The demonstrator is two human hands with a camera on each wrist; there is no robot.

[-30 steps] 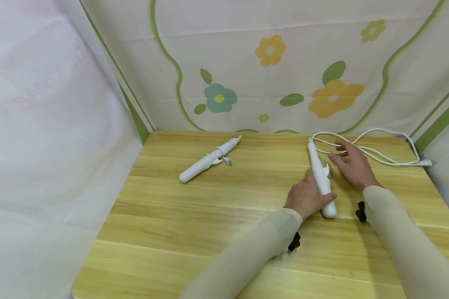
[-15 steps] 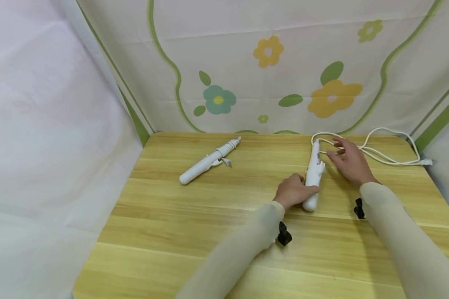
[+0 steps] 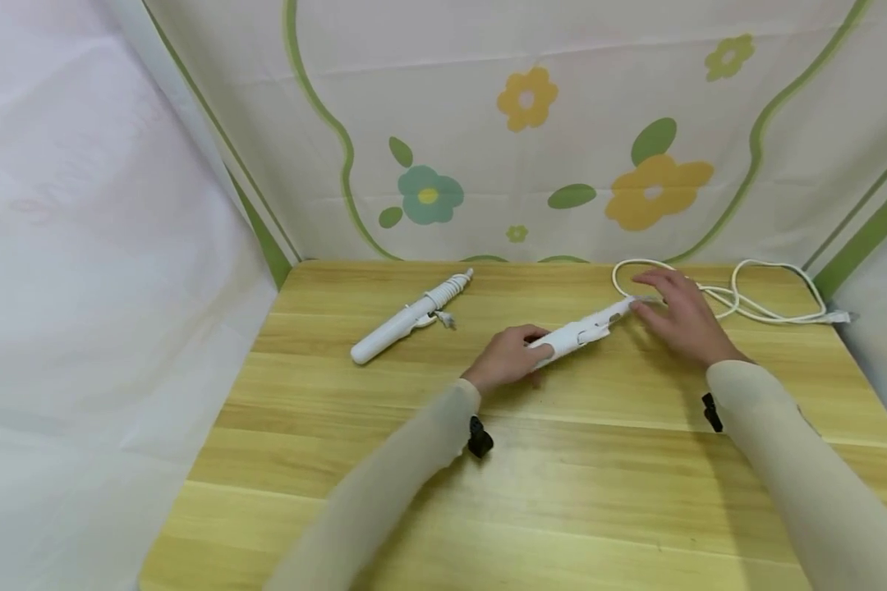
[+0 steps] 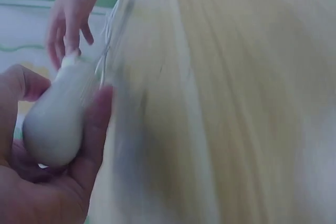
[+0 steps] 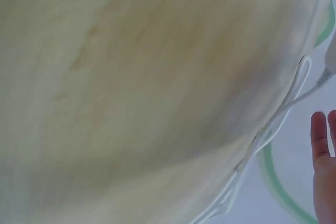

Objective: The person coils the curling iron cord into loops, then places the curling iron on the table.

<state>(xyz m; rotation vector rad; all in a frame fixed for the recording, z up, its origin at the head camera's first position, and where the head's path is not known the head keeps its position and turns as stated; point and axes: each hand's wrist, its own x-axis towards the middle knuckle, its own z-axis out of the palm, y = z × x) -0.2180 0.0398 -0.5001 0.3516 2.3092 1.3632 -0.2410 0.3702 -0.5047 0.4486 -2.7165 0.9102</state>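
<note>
My left hand grips the thick rounded end of a white curling iron, fingers and thumb curled round it. In the left wrist view that rounded end sits between thumb and fingers, above the wooden surface. The iron points toward the right, its narrow cord end near my right hand. The right hand's fingers are extended over the white cord, with the thumb right at the narrow end. In the right wrist view its fingers look straight, beside the cord, with nothing between them.
A second white curling iron, its cord wound round the narrow part, lies at the back left of the wooden table. The loose cord loops along the back right to a plug. A flower-printed cloth hangs behind.
My left hand has carried the rounded end of the curling iron leftward, turning the iron from nearly upright in view to slanting sideways. My right hand has stayed almost in place; the cord has shifted.
</note>
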